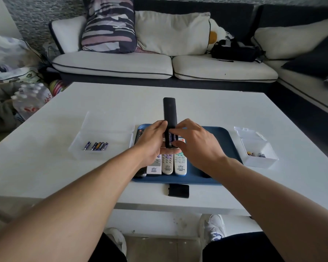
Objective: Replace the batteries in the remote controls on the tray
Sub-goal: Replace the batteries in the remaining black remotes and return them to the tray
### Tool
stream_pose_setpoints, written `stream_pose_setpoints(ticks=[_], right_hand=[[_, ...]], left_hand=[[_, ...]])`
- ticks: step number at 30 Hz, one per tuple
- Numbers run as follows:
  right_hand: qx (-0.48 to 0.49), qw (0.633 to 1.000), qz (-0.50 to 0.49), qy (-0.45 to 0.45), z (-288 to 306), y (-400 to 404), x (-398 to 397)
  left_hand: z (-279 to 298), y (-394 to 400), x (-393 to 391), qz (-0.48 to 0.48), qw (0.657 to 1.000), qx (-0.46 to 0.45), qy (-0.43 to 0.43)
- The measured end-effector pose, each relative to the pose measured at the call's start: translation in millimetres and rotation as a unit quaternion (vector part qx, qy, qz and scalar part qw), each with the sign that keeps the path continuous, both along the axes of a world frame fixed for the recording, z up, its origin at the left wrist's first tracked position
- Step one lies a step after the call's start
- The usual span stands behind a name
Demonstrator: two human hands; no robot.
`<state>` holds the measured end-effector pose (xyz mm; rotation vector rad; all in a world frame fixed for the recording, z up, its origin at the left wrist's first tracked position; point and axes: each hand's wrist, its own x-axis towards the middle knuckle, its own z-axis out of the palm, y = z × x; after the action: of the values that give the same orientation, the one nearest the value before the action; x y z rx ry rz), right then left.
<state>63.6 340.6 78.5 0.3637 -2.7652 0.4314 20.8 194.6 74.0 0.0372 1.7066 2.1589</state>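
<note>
My left hand [155, 140] grips a long black remote [169, 110] from the left and holds it above the blue tray [223, 140], back side up. The battery bay at its near end is uncovered and shows blue batteries [171, 137]. My right hand [193, 142] pinches the batteries in the bay with thumb and fingers. Below the hands, three white remotes [167, 163] lie side by side on the tray, and a dark remote shows at the tray's left edge. A black battery cover [178, 190] lies on the table in front of the tray.
A clear box [102, 137] on the left holds several blue batteries [96, 146]. A small clear box [257, 148] on the right holds a few batteries too. The white table [64, 110] stands before a sofa with cushions. My shoes show under the table's near edge.
</note>
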Motion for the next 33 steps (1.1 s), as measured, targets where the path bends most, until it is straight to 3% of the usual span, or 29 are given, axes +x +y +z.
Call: stream_pose_setpoints(ticks=[7, 13, 19, 25, 33], right_hand=[[0.017, 0.999, 0.012, -0.025, 6.2, 2.7, -5.5], [-0.061, 0.993, 0.002, -0.097, 7.8, 3.5, -9.6], [-0.085, 0.99, -0.004, -0.112, 13.5, 6.5, -11.6], [-0.111, 0.988, -0.013, -0.11, 15.4, 6.9, -12.5], [-0.242, 0.957, -0.116, -0.109, 15.0, 11.2, -8.2]], left_hand=[[-1.9, -0.1, 1.8, -0.026, 0.999, -0.036, 0.032], [-5.0, 0.4, 5.4, -0.051, 0.995, -0.07, 0.042], [-4.8, 5.2, 6.3, -0.063, 0.994, -0.081, 0.038], [-5.0, 6.7, 5.6, -0.064, 0.995, -0.069, 0.034], [1.4, 17.7, 7.9, -0.02, 1.0, -0.02, -0.013]])
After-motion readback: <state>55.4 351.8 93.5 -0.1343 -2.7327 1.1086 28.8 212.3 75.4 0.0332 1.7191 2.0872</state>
